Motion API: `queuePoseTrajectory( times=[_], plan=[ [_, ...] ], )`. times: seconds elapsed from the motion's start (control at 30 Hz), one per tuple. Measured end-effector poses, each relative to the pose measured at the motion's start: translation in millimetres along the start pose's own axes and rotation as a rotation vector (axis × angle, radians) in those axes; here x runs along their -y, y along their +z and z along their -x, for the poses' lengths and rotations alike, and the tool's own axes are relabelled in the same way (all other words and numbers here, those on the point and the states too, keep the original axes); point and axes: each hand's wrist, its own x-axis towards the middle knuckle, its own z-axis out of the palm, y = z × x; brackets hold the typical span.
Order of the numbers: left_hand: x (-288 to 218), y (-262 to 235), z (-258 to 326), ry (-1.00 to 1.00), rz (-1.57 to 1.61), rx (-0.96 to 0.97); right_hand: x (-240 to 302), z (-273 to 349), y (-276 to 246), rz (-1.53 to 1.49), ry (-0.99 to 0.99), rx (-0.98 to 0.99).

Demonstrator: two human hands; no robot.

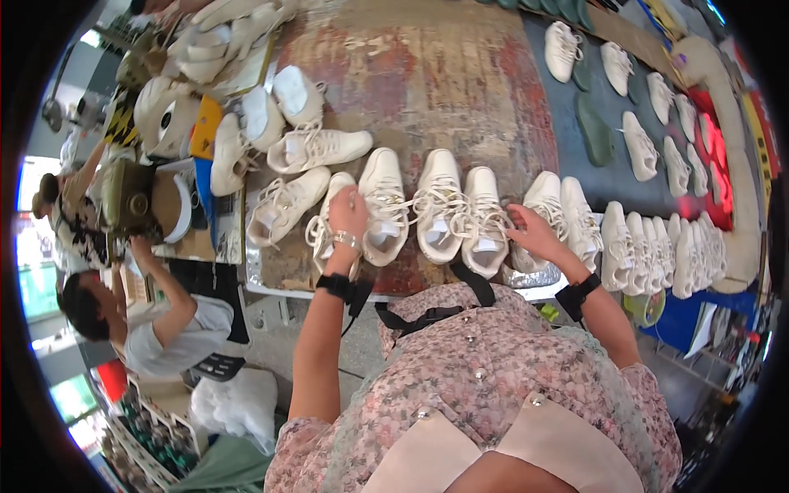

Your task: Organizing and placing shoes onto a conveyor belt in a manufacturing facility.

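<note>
A row of cream lace-up sneakers stands along the near edge of the worktable, toes pointing away from me. My left hand (348, 214) is closed over a sneaker (321, 232) at the row's left part; the hand covers much of its laces. Just right of that hand are a sneaker (384, 197) and another sneaker (438, 201) with loose laces. My right hand (536, 235) has its thumb and forefinger apart, beside the collar of a sneaker (483, 215). Partly behind this hand lie a sneaker (544, 197) and a last sneaker (579, 218).
More sneakers (320, 149) lie loosely at the left of the worktable (411, 74). On the right, a dark conveyor (604, 177) carries sneakers and green soles (593, 127) toward a red glow. Paired sneakers (649, 251) stand at its near end. A co-worker (164, 320) sits by a machine (127, 197).
</note>
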Motion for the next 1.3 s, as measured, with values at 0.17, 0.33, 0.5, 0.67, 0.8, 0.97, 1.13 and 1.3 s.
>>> queuePoseTrajectory(
  times=[0.17, 0.33, 0.5, 0.67, 0.8, 0.97, 1.13, 1.3],
  plan=[
    [-10.6, 16.4, 26.6, 0.106, -0.132, -0.023, 3.6, 12.8, -6.8, 0.045, -0.019, -0.004],
    [-16.7, 1.8, 36.1, -0.073, 0.101, -0.064, 11.8, 9.3, 4.2, 0.153, -0.179, -0.002],
    [-26.6, 0.9, 49.2, -0.005, -0.435, 0.215, 6.2, 17.6, 6.0, 0.043, -0.157, -0.078],
    [23.1, -14.5, 41.4, -0.104, -0.220, 0.325, 2.5, 3.6, 24.5, 0.092, -0.308, -0.133],
    [-19.8, -17.0, 27.5, 0.046, -0.639, 0.274, 6.4, 2.7, -4.0, -0.007, -0.279, -0.198],
    [-128.3, -10.5, -13.9, 0.092, -0.530, 0.058, 30.2, -4.4, -62.4, -0.516, -0.108, 0.166],
    [-276.6, 65.5, -27.1, 0.058, -0.214, 0.250, 55.6, -41.6, -89.1, -0.714, -0.114, 0.036],
    [-286.1, 177.0, 2.2, 0.367, 0.080, 0.224, -13.6, -49.1, -130.3, -0.778, -0.084, -0.181]
  ],
)
